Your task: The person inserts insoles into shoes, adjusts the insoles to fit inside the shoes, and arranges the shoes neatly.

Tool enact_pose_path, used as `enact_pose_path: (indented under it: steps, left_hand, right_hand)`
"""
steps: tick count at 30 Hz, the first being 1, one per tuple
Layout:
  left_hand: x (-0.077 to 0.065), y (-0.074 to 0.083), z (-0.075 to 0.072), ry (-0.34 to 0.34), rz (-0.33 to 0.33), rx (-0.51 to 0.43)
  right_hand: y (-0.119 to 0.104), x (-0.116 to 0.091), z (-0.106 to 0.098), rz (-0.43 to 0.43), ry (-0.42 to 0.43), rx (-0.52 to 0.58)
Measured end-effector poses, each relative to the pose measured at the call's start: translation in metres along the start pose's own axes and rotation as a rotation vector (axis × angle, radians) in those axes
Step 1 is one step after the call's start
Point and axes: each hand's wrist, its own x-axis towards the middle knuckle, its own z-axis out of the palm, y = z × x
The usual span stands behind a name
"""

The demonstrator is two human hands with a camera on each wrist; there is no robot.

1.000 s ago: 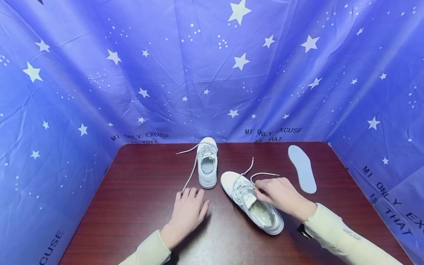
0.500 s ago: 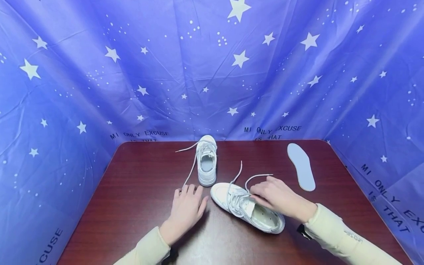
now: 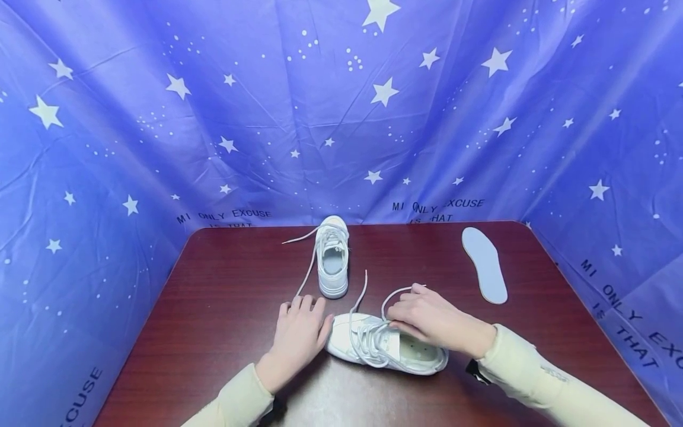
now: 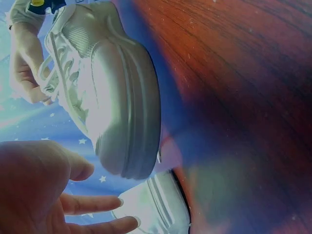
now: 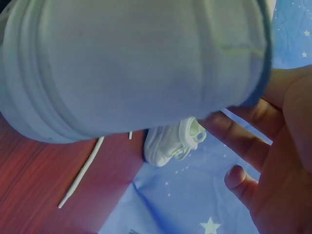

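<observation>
A white lace-up sneaker (image 3: pixel 344 339) lies crosswise near the middle of the table, toe to the left. Its laces are loose, and its pale inside shows small dark dots. My right hand (image 3: pixel 434 317) pinches the far edge of its opening, thumb at the rim; in the right wrist view the heel (image 5: pixel 136 68) blocks much of that grip. Beside the toe is my left hand (image 3: pixel 300 329), fingers extended; the left wrist view has its thumb close to the toe cap. A second white sneaker (image 3: pixel 333 283), laces loose, stands behind, its toe pointing away.
A light grey insole (image 3: pixel 485 267) lies flat at the back right of the dark red wooden table (image 3: pixel 213 267). A blue star-printed curtain (image 3: pixel 299 118) surrounds the table's back and sides. A lace (image 3: pixel 309 273) of the far sneaker trails toward the left hand.
The right hand has swung the near sneaker's toe to the left and toward me, so it now lies nearly crosswise beside the left hand. The left hand has hardly moved.
</observation>
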Motion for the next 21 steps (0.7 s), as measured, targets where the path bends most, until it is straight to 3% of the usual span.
enact_pose_path:
  steps: [12, 21]
  left_hand:
    - [0.000, 0.000, 0.001, -0.026, -0.025, -0.009]
    - [-0.001, 0.002, 0.002, -0.057, -0.029, -0.009]
  right_hand:
    - [-0.011, 0.015, 0.011, -0.080, -0.050, 0.051]
    - [-0.011, 0.016, 0.018, -0.054, -0.073, 0.089]
